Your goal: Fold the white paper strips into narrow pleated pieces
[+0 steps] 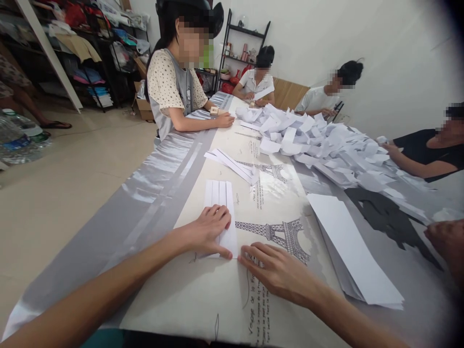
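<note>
Palm down, left hand (209,228) spreads loosely on white paper (227,241) toward the table's (170,299) near edge, right hand (271,267) unclenched alongside.

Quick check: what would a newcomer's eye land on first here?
Probably the big white paper heap, farther back, right of centre. Next, the left hand resting on white paper in the near middle, with the right hand at its near right corner. An Eiffel Tower print lies just right of the paper.
</note>
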### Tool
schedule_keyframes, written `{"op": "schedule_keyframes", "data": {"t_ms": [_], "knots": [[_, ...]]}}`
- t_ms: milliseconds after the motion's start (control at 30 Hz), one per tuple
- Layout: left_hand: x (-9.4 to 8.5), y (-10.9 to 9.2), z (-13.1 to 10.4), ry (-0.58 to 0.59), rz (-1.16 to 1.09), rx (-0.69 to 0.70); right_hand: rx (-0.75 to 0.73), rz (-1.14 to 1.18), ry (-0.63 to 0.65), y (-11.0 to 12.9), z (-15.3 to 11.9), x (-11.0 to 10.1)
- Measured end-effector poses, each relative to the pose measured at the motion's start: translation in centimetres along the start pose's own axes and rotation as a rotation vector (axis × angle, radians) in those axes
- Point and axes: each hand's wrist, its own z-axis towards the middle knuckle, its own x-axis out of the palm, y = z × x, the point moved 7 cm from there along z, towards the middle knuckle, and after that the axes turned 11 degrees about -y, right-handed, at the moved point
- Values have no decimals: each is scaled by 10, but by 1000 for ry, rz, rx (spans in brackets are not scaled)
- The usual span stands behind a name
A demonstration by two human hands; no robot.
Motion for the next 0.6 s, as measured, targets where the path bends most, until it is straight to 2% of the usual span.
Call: {"op": "schedule_keyframes", "data": {"t_ms": [167,333,500,533,600], "knots": [[1,0,-1,6,1,3,56,-54,8,7,-6,6],[-1,-1,-2,-30,13,19,186,-1,-83,9,-10,10],[2,-3,-6,-50,101,75,523,268,-191,-18,3,14],[3,-4,-7,-63,137,100,561,311,-178,-22,8,15],[4,-8,-10,-112,219,157,538,373,-91,-26,21,18]]}}
